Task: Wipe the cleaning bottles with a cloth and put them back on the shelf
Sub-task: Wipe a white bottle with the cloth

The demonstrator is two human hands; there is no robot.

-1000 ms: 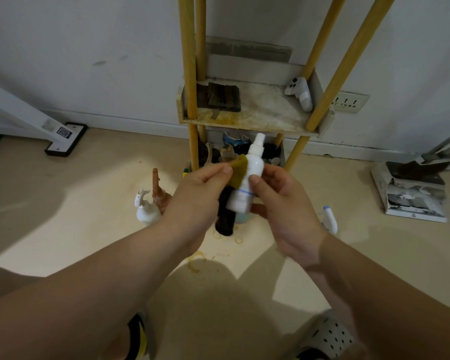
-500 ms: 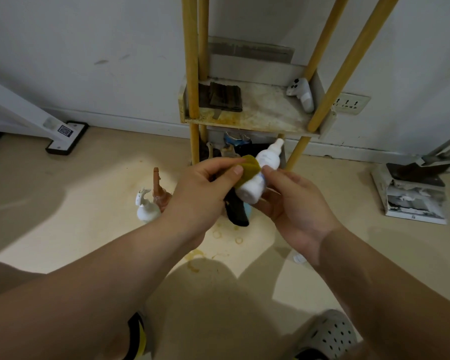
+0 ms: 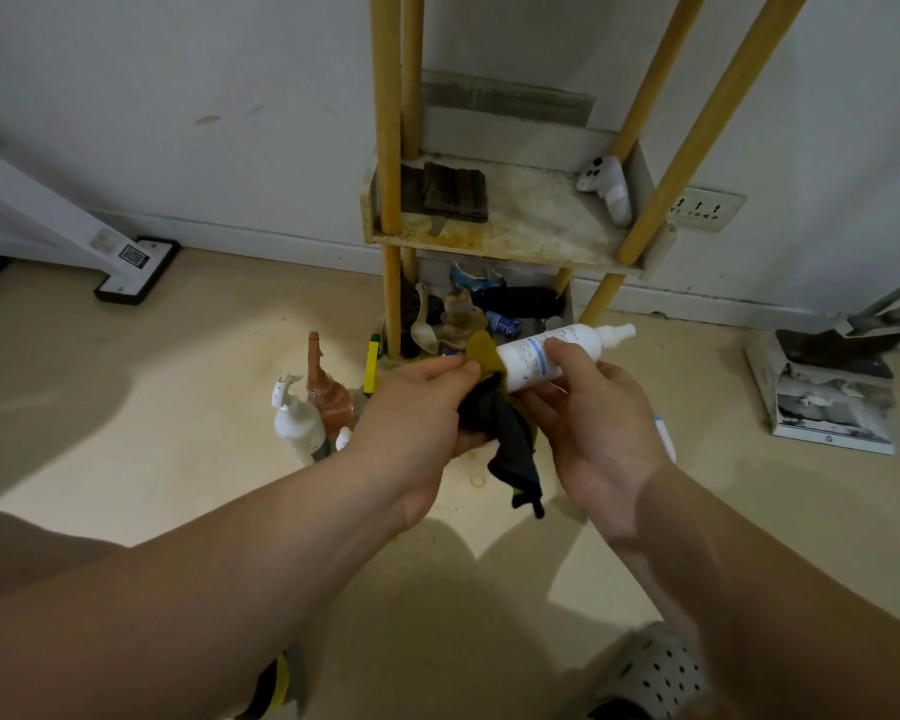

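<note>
Head view. Centre of frame: a white spray bottle [image 3: 552, 350] is held in the air, lying almost sideways with its nozzle pointing right, in front of the lower tier of the shelf [image 3: 531, 231].

The right hand [image 3: 593, 423] grips the bottle at mid-body, thumb on top by the label and fingers [image 3: 544, 402] curled underneath. The left hand [image 3: 411, 423] pinches a cloth [image 3: 500, 428] against the bottle's base end. The cloth's yellow face is on the bottle and its dark remainder hangs limp between the hands.

The upper shelf board is stained and holds a white controller [image 3: 609, 187] and a dark folded item [image 3: 453, 192]. The lower tier is cluttered. On the floor [image 3: 126, 407], left of the hands, a white pump bottle [image 3: 294, 423] and an orange-brown bottle [image 3: 328, 397] stand upright, close together.

Handling, as a judgement: the spray bottle looks like light, stiff, smooth plastic, and could be slippery if damp. It is best held around the body, not by the thin nozzle. How full it is cannot be told. The cloth is soft and shapeless, so it needs bunching to press properly.
</note>
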